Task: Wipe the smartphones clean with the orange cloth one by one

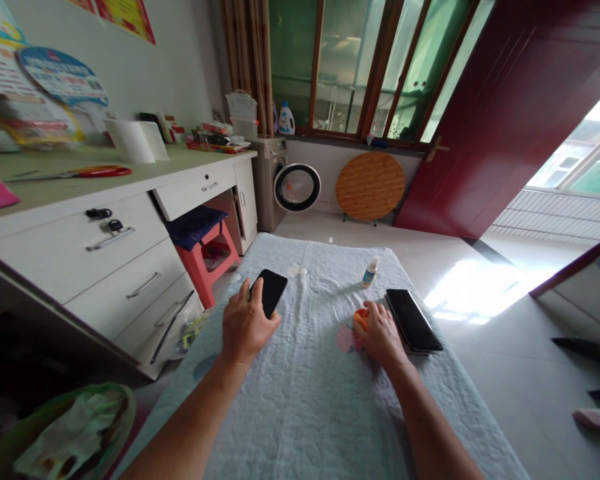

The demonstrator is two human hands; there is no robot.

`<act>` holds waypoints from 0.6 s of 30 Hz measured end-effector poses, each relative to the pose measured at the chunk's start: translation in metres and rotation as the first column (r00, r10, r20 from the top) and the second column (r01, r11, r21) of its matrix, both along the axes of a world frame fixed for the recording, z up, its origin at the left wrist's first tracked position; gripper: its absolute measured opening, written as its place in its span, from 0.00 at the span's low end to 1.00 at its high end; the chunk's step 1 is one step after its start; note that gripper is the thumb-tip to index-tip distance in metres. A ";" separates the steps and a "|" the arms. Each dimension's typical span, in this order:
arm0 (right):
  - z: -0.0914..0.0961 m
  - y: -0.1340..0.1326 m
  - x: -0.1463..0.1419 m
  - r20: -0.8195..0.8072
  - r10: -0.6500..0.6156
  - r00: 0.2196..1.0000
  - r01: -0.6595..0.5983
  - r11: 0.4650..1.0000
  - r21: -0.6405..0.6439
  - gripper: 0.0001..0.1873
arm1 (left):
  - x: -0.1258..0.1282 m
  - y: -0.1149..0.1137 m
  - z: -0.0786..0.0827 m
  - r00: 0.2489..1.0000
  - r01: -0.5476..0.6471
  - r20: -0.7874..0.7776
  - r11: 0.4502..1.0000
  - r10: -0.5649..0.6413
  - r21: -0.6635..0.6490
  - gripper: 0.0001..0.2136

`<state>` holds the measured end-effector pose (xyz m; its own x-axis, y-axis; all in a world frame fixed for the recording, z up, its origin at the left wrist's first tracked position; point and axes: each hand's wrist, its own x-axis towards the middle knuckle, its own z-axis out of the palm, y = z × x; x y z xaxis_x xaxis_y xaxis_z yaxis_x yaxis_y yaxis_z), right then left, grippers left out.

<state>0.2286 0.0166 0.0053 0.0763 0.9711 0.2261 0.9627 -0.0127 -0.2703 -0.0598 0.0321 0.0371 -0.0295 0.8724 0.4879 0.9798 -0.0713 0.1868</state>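
My left hand (pixel 247 325) is closed around a black smartphone (pixel 273 291), its dark face turned up over the left part of the cloth-covered table (pixel 300 407). On the right, my right hand (pixel 379 331) has its fingers closed on an orange cloth (pixel 361 319), mostly covered by the hand. Just right of that hand lies a larger black tablet-like device (pixel 413 321), flat on the cloth. A small spray bottle (pixel 370 273) with a white cap and blue label stands upright beyond the right hand.
Left, a desk with drawers (pixel 105 257) holds a paper roll (pixel 135 140) and red-handled scissors (pixel 100 172). A pink stool (pixel 207 257) stands beneath it. A washing machine (pixel 270 173) with its door open, a round wooden tabletop (pixel 371 185) and a red door (pixel 480 113) lie beyond.
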 end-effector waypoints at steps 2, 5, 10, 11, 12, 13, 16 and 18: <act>0.001 0.000 -0.001 -0.013 -0.010 1.000 0.010 1.000 -0.003 0.17 | 0.005 -0.004 0.001 0.996 0.082 0.039 0.996 -0.084 0.031 0.32; 0.002 -0.002 -0.002 -0.017 -0.007 1.000 0.006 1.000 -0.006 0.14 | 0.018 -0.013 -0.003 0.967 0.230 0.100 0.972 -0.234 0.048 0.31; 0.004 -0.004 -0.002 -0.059 0.024 0.998 -0.025 0.999 -0.021 0.09 | 0.044 -0.028 -0.016 0.890 0.425 0.202 0.904 -0.408 -0.044 0.32; 0.005 -0.003 -0.002 -0.092 0.028 0.995 -0.029 1.000 -0.012 0.09 | 0.049 -0.030 -0.019 0.880 0.446 0.222 0.892 -0.421 -0.076 0.33; 0.006 -0.003 -0.002 -0.135 0.030 0.990 -0.030 1.000 0.005 0.09 | 0.052 -0.031 -0.021 0.876 0.453 0.239 0.885 -0.420 -0.106 0.33; 0.008 -0.003 -0.003 -0.191 0.037 0.981 -0.031 0.999 0.031 0.10 | 0.055 -0.033 -0.023 0.875 0.458 0.248 0.878 -0.416 -0.143 0.32; 0.012 -0.001 -0.009 -0.473 0.058 0.879 -0.016 0.996 0.092 0.11 | 0.060 -0.034 -0.027 0.887 0.446 0.227 0.872 -0.402 -0.199 0.32; 0.015 -0.001 -0.016 -0.737 0.045 0.675 -0.018 0.999 0.044 0.14 | 0.061 -0.036 -0.028 0.901 0.426 0.193 0.878 -0.389 -0.218 0.32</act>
<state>0.2125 0.0152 0.0205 0.2004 0.9698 0.1388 0.4504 0.0346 -0.8921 0.0016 -0.0035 0.0089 0.3031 0.9137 0.2708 0.8365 -0.3912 0.3836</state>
